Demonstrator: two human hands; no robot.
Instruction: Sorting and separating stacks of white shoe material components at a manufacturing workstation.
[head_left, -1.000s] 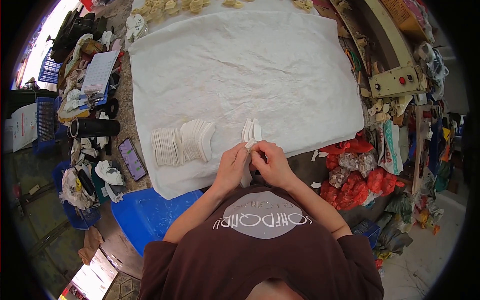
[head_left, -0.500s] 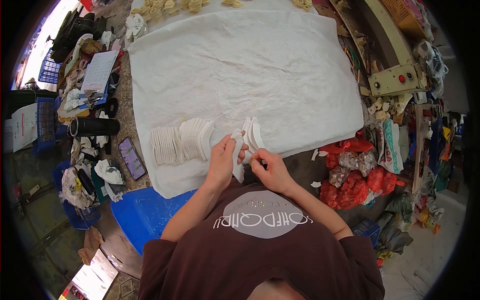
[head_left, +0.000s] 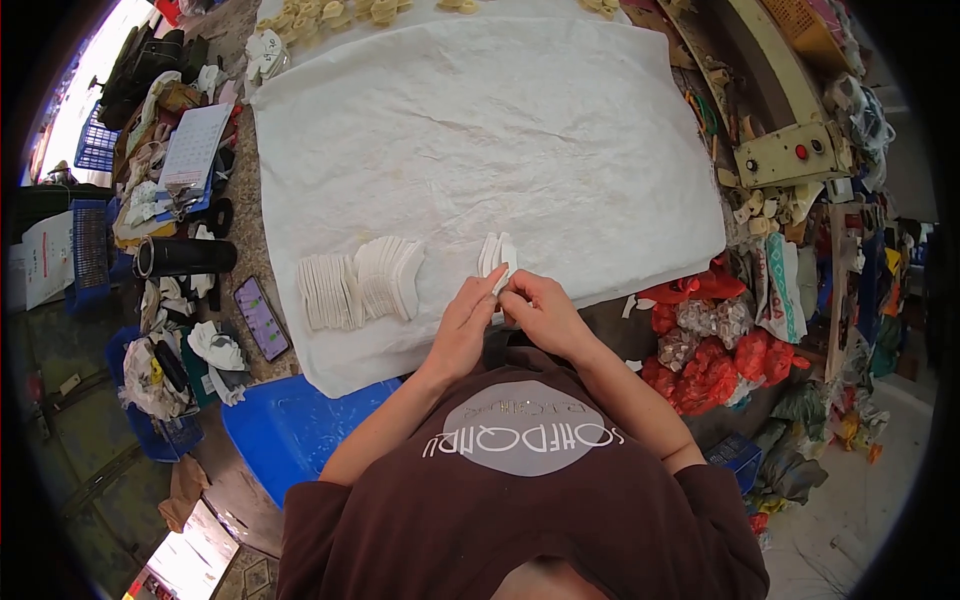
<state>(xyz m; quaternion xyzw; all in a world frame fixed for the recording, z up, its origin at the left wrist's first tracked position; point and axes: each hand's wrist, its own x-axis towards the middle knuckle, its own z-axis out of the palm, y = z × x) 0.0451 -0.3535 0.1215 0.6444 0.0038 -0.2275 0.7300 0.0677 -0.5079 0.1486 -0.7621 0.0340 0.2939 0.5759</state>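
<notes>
pinching a small bunch of white cut pieces between them, the left hand and right hand were held close together; edges were best squared before being laid beside the fanned stacks left of the left hand.

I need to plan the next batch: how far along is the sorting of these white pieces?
Done: two fanned rows of white pieces lie on the white cloth. In hand: the left hand and right hand hold a small stack between them. Left: only that stack shows; further stock isn't visible.
</notes>
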